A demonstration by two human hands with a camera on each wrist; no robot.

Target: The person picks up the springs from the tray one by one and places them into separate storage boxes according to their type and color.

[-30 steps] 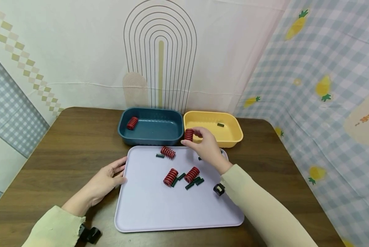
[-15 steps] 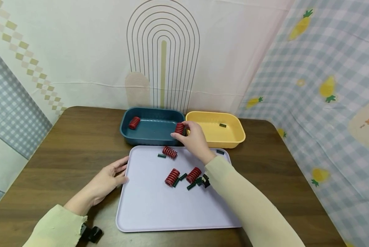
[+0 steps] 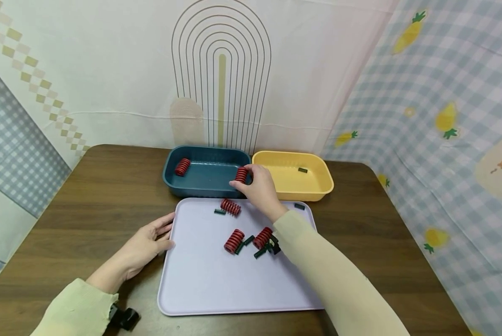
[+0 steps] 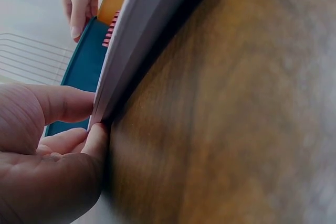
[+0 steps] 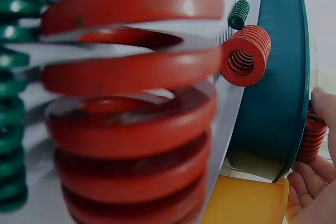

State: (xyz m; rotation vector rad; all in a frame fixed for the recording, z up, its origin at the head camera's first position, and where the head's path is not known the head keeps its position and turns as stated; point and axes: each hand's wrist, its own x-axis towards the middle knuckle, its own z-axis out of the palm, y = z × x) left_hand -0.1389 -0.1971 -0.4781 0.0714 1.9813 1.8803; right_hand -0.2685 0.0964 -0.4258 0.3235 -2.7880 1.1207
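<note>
In the head view my right hand (image 3: 260, 189) holds a red coil spring (image 3: 241, 175) upright between thumb and fingers, at the right end of the dark blue bin (image 3: 204, 192). The right wrist view shows the held spring (image 5: 312, 139) by the bin's rim. Another red spring (image 3: 182, 167) lies in the bin's left end. My left hand (image 3: 143, 245) touches the left edge of the lilac tray (image 3: 208, 284) with thumb and fingertips apart. On the tray lie several red springs (image 3: 234, 241) and small green springs (image 3: 249, 240); my right wrist's strap camera partly covers some.
A yellow bin (image 3: 290, 192) stands right beside the blue one, with a small green spring (image 3: 303, 170) inside. Another green spring (image 3: 299, 206) lies at the tray's back right corner. All stand on a brown wooden table (image 3: 108, 196) before a cloth backdrop.
My right hand has carried the red spring left, from the front of the yellow bin to the blue bin's right end. The left hand stays at the tray edge.
</note>
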